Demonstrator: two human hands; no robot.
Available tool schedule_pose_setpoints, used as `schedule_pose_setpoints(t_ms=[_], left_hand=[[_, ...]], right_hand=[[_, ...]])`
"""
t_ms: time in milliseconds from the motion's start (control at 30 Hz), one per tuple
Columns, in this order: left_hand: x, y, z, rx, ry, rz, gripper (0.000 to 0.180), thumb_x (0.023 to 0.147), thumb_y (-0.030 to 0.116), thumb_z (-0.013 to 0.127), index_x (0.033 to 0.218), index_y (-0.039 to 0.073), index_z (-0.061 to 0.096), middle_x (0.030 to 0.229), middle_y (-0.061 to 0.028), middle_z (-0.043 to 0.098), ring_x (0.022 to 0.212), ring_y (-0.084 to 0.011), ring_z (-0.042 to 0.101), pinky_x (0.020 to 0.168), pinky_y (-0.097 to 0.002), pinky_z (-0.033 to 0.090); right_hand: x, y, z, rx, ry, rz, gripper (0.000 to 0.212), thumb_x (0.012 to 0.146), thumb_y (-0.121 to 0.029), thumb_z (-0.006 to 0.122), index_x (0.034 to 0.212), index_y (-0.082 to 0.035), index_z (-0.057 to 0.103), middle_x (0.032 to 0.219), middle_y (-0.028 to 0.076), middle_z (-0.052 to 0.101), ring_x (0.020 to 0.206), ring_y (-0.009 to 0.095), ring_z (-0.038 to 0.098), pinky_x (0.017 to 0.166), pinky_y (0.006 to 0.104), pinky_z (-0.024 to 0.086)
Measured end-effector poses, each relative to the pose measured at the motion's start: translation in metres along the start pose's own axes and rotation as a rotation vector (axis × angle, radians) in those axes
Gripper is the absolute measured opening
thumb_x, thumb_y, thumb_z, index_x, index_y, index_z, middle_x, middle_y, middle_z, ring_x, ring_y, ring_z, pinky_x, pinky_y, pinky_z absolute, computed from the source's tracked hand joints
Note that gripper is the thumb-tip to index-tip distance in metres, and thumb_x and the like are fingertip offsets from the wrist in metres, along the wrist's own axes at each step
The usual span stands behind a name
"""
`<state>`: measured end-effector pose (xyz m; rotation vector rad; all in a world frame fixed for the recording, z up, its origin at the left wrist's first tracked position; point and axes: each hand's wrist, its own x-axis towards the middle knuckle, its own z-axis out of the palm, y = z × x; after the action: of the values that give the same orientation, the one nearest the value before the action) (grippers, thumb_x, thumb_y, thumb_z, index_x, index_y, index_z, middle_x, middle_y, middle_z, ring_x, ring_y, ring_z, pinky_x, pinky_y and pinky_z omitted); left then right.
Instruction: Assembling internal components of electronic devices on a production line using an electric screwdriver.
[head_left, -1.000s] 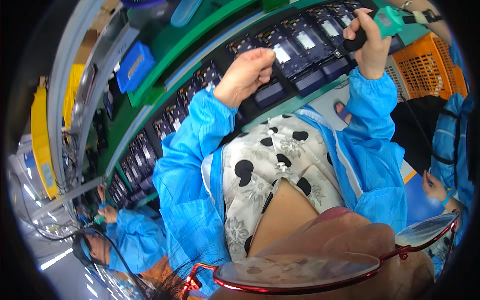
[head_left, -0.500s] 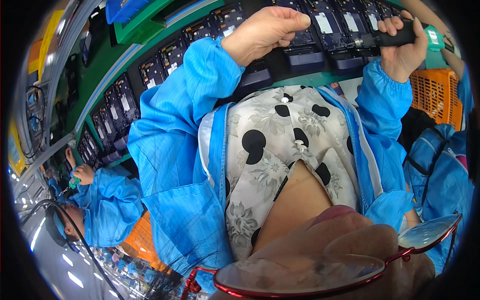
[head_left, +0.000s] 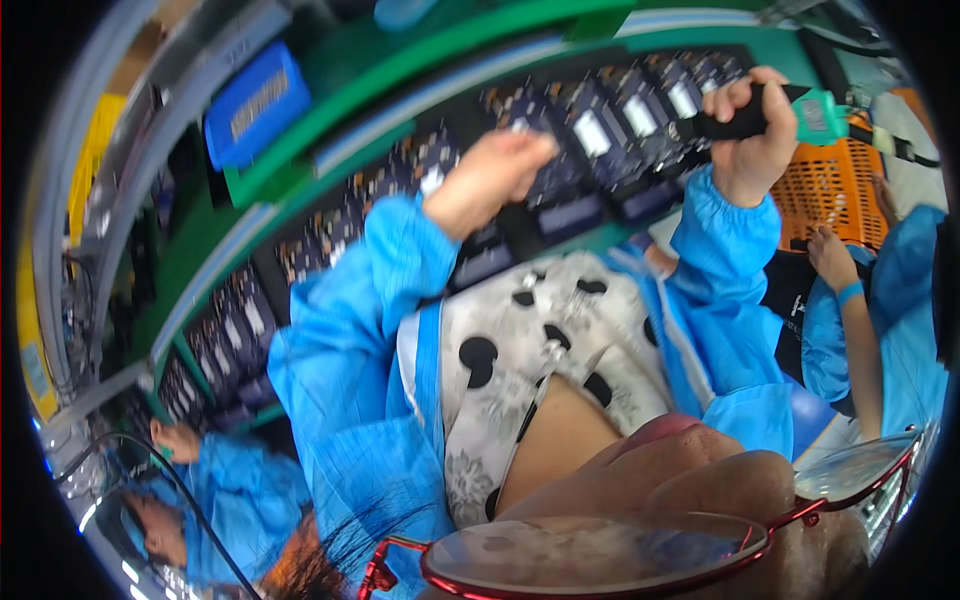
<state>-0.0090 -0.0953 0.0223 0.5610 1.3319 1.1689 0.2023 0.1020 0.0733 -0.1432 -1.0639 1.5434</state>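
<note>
My right hand [head_left: 755, 135] is wrapped round an electric screwdriver [head_left: 745, 112] with a black grip and a green end. Its tip side points left, over the row of dark open electronic units [head_left: 590, 135], which show exposed boards and white rectangles. To the left, my left hand [head_left: 490, 178] is closed in a pinch above the same row. Blur hides what its fingertips hold, if anything. Both my arms wear blue sleeves.
A blue bin [head_left: 258, 105] stands beside the green rail at upper left. On the right is an orange crate [head_left: 825, 195], with another person's hand [head_left: 832, 258] near it. A co-worker in blue [head_left: 245, 500] is at lower left. More units [head_left: 230, 325] line the bench.
The whole view has shifted and blurred. In it, both my hands appear further left and lower, the right one still round the screwdriver. Another person's hand now shows by the orange crate.
</note>
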Motion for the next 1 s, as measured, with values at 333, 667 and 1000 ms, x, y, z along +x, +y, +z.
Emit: schedule_pose_setpoints(t_ms=[333,667,1000], left_hand=[[0.002,0.004,-0.016,-0.111,-0.08,0.04,0.019,0.105,0.027,0.064,0.092,0.014,0.056,0.067,0.0105,0.037,0.055,-0.0035,0.029,0.05,-0.0235,0.024],[-0.013,0.018,-0.022,-0.17,-0.081,0.145,0.023,0.106,0.033,0.063,0.094,0.014,0.058,0.068,0.0111,0.035,0.056,-0.0033,0.028,0.05,-0.0225,0.023],[-0.022,0.028,-0.027,-0.205,-0.077,0.142,0.025,0.104,0.034,0.065,0.093,0.012,0.058,0.066,0.0107,0.035,0.055,-0.0034,0.028,0.049,-0.0224,0.024]], right_hand=[[0.126,-0.058,-0.007,-0.132,0.275,-0.67,0.015,0.094,-0.012,0.069,0.096,-0.001,0.06,0.071,0.01,0.062,0.06,0.022,0.063,0.06,0.0372,0.058],[0.194,-0.083,0.014,0.448,-0.062,-0.279,0.034,0.094,-0.031,0.075,0.105,-0.004,0.056,0.076,0.007,0.056,0.07,0.022,0.057,0.079,0.044,0.052],[0.165,-0.124,0.019,-0.478,0.281,-0.705,0.016,0.094,-0.013,0.076,0.101,-0.001,0.068,0.081,0.002,0.066,0.06,0.009,0.059,0.056,0.0246,0.046]])
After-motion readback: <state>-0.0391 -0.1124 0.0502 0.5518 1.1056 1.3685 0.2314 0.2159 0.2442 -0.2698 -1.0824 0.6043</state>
